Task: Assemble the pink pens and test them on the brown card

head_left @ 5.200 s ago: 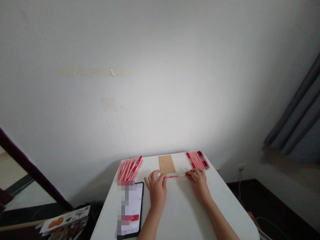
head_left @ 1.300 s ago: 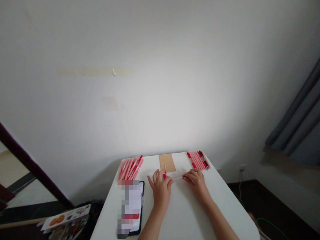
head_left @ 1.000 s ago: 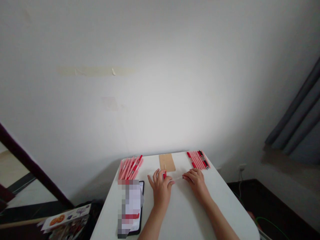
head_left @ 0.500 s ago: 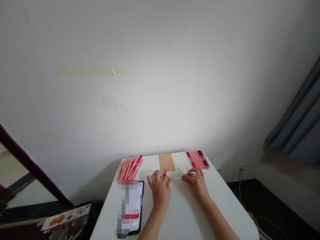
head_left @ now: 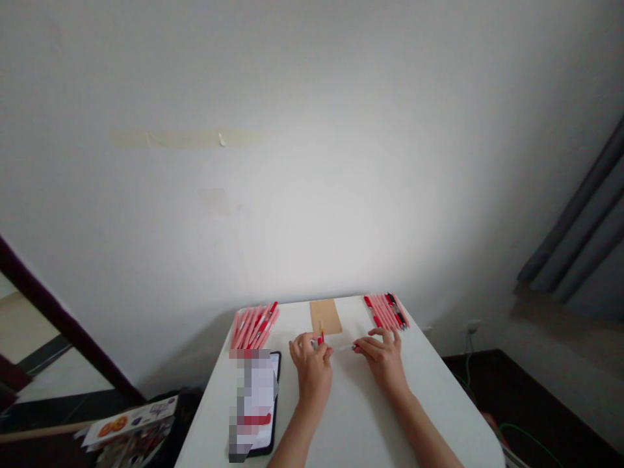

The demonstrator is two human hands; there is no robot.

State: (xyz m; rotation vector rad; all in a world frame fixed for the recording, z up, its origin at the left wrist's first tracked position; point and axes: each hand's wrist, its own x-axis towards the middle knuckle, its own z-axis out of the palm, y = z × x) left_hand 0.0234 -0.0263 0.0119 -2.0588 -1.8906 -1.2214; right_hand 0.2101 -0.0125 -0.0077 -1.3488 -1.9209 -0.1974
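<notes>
My left hand (head_left: 312, 364) rests on the white table (head_left: 355, 422) with its fingers curled round a small red pen part (head_left: 321, 335) that sticks up between them. My right hand (head_left: 384, 357) lies to the right, fingers pinched on a thin clear pen tube (head_left: 347, 348) that reaches toward the left hand. A bundle of pink pens (head_left: 254, 325) lies at the far left of the table. Another row of pink, red and black pens (head_left: 386, 310) lies at the far right.
A brown card (head_left: 325, 316) lies at the table's far edge between the two pen piles. A phone (head_left: 258, 403) lies near the left edge. A printed box (head_left: 127, 422) sits on the floor at the left; a grey curtain (head_left: 580, 227) hangs at the right.
Five seconds ago both hands held one long red pen stretched between them. Now the left holds a short red part upright and the right holds the clear tube; both hands have barely shifted lately.
</notes>
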